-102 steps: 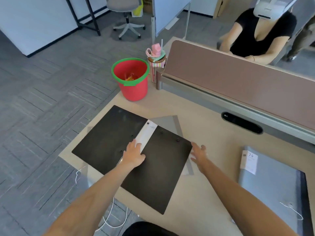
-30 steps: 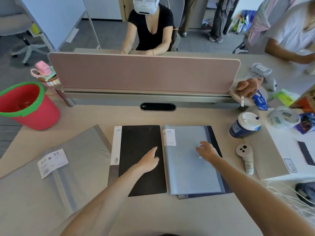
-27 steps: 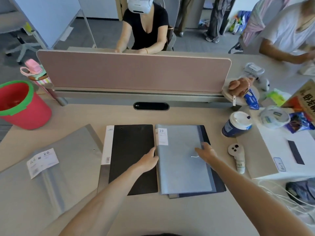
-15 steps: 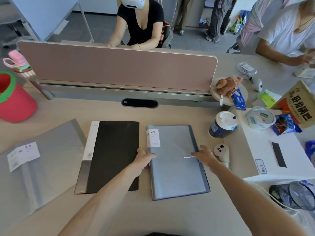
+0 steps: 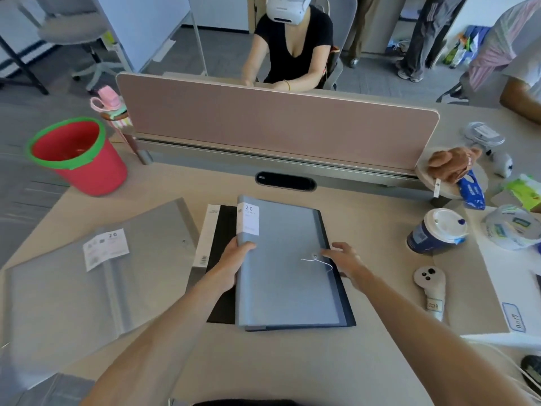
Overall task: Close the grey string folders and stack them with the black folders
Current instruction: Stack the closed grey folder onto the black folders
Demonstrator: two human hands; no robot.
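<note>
Two bare hands work at a pale wooden desk (image 5: 292, 361) whose far edge is walled by a long dusty-pink fabric divider (image 5: 275, 124). Lying open and flat on the desk's left side is a large translucent grey plastic folder (image 5: 73, 288) with a white label marked 20. At the centre sits a closed blue-grey string folder (image 5: 287, 282) with a white spine label, resting partly over a flat black folder with a white spine strip (image 5: 218, 244), so that only the black folder's left part and near left corner show. The left hand (image 5: 234, 265) grasps the grey string folder's left spine edge, thumb on top and fingers wrapped beneath. The right hand (image 5: 345, 259) lies at the folder's right edge, fingers curled loosely over it and touching beside a thin white closure string (image 5: 317, 262) that trails across the cover; whether it pinches the string cannot be told. At the desk's far left corner stands a red plastic bucket with a green rim (image 5: 79, 156). To the right, near the folder but apart from it, stand a dark blue paper cup with a white lid (image 5: 436, 232) and, nearer, a white handheld controller (image 5: 430, 285) lying on a beige sheet
</note>
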